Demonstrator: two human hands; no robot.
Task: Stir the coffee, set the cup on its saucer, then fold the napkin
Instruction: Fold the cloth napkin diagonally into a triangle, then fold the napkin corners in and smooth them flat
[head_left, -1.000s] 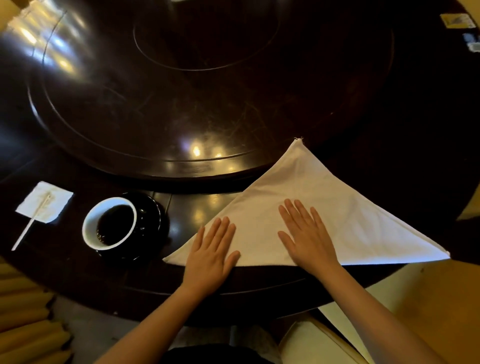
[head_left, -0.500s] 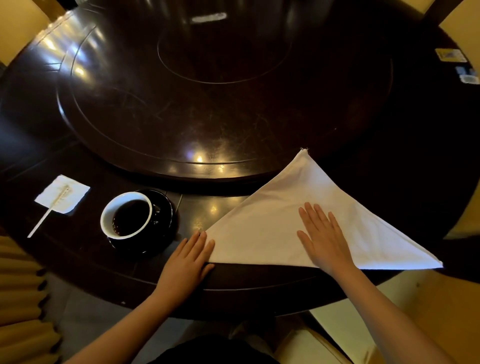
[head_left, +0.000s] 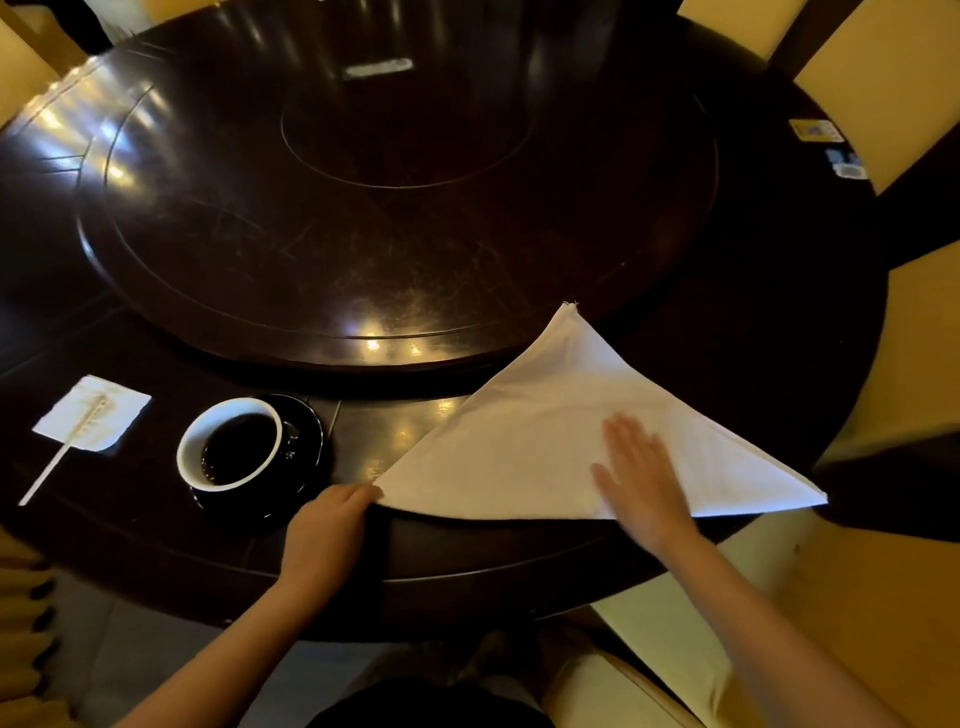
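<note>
Along the near edge of the dark round surface (head_left: 467, 551), right of its middle, I see the white napkin (head_left: 519, 431) lying folded into a triangle. Its long side runs beside that near edge, and its tip points toward the far side, resting on the rim of the raised round turntable (head_left: 389, 208) at the centre. The napkin's right corner reaches the near-right edge of the surface. My left hand (head_left: 327, 530) sits at the napkin's left corner with its fingers curled, pinching that corner, which is lifted slightly off the wood. My right hand (head_left: 644, 499) lies flat on the cloth toward the long side, fingers straight and together, gripping nothing; it is blurred, so I cannot make out finer detail. Toward the near-left, the white cup (head_left: 187, 452) stands upright on its black saucer (head_left: 311, 441), with dark coffee (head_left: 236, 444) inside. The saucer is near the napkin's left corner but apart from it, and my left hand is just beside the saucer's near-right rim. Further toward the left edge lies a small white paper square (head_left: 111, 410), with a thin pale stirrer (head_left: 52, 470) resting across it and sticking out toward the near-left. At the far-right edge I can see a few small cards (head_left: 813, 130), too small to read.
</note>
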